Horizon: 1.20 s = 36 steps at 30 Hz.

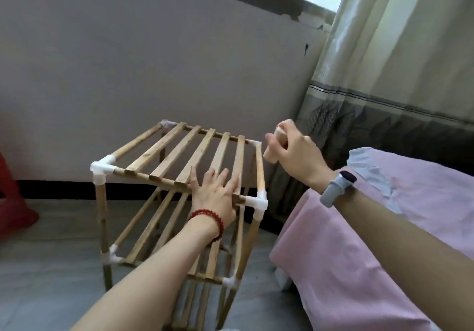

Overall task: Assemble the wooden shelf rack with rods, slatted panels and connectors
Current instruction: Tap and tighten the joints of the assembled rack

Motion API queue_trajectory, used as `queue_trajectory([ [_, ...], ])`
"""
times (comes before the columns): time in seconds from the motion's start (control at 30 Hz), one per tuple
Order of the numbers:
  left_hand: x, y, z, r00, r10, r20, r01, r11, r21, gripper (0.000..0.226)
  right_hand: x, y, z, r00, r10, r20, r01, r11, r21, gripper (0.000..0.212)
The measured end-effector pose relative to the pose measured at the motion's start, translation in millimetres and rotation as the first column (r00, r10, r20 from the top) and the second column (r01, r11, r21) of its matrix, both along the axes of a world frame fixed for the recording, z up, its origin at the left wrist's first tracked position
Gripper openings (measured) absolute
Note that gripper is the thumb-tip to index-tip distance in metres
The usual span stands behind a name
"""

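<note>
The wooden shelf rack (164, 161) stands on the floor with slatted panels at three levels, joined by white plastic connectors (103, 168) at the corners. My left hand (215, 189) lies flat with straight fingers on the top panel's near right slats, close to the front right connector (257, 202). My right hand (295, 153) hovers above the rack's far right corner and grips a short light wooden piece (275, 148), held upright in its curled fingers.
A bed with a pink cover (372, 241) fills the right side, close to the rack. A red object (12, 202) sits at the far left. Behind the rack are a grey wall (154, 61) and a curtain (384, 74). Grey floor lies in front.
</note>
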<state>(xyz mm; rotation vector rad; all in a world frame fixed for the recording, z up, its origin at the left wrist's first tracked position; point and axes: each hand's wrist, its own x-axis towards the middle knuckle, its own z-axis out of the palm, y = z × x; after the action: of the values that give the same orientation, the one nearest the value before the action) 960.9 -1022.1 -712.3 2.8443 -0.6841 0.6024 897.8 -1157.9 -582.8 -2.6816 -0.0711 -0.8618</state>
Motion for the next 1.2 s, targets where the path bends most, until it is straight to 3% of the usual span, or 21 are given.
queue_trajectory([
  [0.03,1,-2,2,1.000,-0.003,-0.016,0.003,1.000,0.013,0.072,1,-3,-1,0.993,-0.042,-0.111,0.033,0.996,-0.085,0.031],
  [0.07,0,-3,2,0.999,-0.017,-0.038,0.017,1.000,0.018,0.074,1,-8,2,0.992,-0.072,-0.104,0.060,0.991,-0.118,0.031],
  [0.13,0,-4,2,0.998,-0.028,-0.053,0.028,1.000,-0.011,0.075,2,-16,18,0.984,-0.074,0.161,0.070,0.997,0.033,0.032],
  [0.2,0,-3,1,0.998,-0.036,-0.052,0.034,0.999,-0.034,0.074,-4,-15,10,0.877,-0.105,0.468,-0.022,0.966,0.258,0.033],
  [0.23,0,-2,1,0.998,-0.041,-0.050,0.039,0.999,-0.035,0.073,-12,-11,-9,0.887,-0.130,0.443,0.002,0.960,0.279,0.031],
  [0.27,-1,-2,0,0.998,-0.043,-0.053,0.041,0.999,-0.033,0.073,-21,0,-37,0.944,-0.129,0.303,0.073,0.979,0.190,0.028],
  [0.33,-3,-2,1,0.997,-0.040,-0.062,0.039,0.999,-0.018,0.073,-33,11,-78,0.983,-0.118,-0.137,0.106,0.990,-0.092,0.025],
  [0.37,-1,-3,1,0.998,-0.033,-0.053,0.032,0.999,-0.023,0.074,-29,9,-72,0.986,-0.084,-0.144,0.071,0.993,-0.096,0.025],
  [0.4,-1,-3,0,0.998,-0.032,-0.052,0.031,0.999,-0.025,0.074,-23,4,-57,0.997,-0.062,-0.044,0.059,0.997,-0.049,0.025],
  [0.47,-1,-4,-1,0.997,-0.042,-0.060,0.040,0.999,-0.032,0.075,-12,-8,-24,0.947,-0.091,0.307,0.095,0.995,0.001,0.029],
  [0.5,-2,-2,-1,0.997,-0.051,-0.056,0.049,0.998,-0.027,0.076,-11,-9,-17,0.911,-0.106,0.399,0.092,0.994,0.054,0.030],
  [0.53,-2,-1,-1,0.997,-0.060,-0.053,0.059,0.998,-0.024,0.077,-11,-7,-21,0.925,-0.117,0.362,0.094,0.992,0.080,0.029],
  [0.6,-3,4,1,0.992,-0.102,-0.072,0.101,0.995,-0.017,0.081,-18,4,-59,0.983,-0.177,-0.042,0.174,0.983,-0.060,0.026],
  [0.63,-2,8,2,0.987,-0.137,-0.084,0.136,0.990,-0.026,0.080,-20,6,-72,0.958,-0.215,-0.190,0.192,0.972,-0.133,0.026],
  [0.7,4,19,5,0.970,-0.217,-0.114,0.206,0.973,-0.100,0.073,-16,0,-69,0.963,-0.228,-0.144,0.205,0.966,-0.159,0.026],
  [0.8,14,49,16,0.947,-0.318,-0.056,0.300,0.931,-0.210,0.061,-6,9,-49,0.995,-0.087,0.047,0.089,0.995,-0.035,0.024],
  [0.9,29,87,27,0.919,-0.318,0.232,0.329,0.944,-0.009,0.058,8,48,-53,0.998,0.063,-0.022,-0.063,0.998,0.022,0.023],
  [0.93,36,103,31,0.929,-0.275,0.247,0.280,0.960,0.014,0.062,15,64,-57,0.991,0.118,-0.067,-0.112,0.990,0.086,0.025],
  [1.03,63,157,36,0.999,-0.031,0.024,0.029,0.998,0.064,0.075,36,102,-70,0.971,0.183,-0.156,-0.154,0.972,0.178,0.029],
  [1.13,79,205,22,0.967,0.097,-0.235,-0.086,0.995,0.058,0.058,47,122,-88,0.989,0.143,-0.027,-0.144,0.988,-0.063,0.029],
  [1.2,77,211,9,0.980,0.056,-0.193,-0.067,0.996,-0.051,0.041,44,124,-97,0.976,0.189,0.111,-0.160,0.960,-0.228,0.025],
])
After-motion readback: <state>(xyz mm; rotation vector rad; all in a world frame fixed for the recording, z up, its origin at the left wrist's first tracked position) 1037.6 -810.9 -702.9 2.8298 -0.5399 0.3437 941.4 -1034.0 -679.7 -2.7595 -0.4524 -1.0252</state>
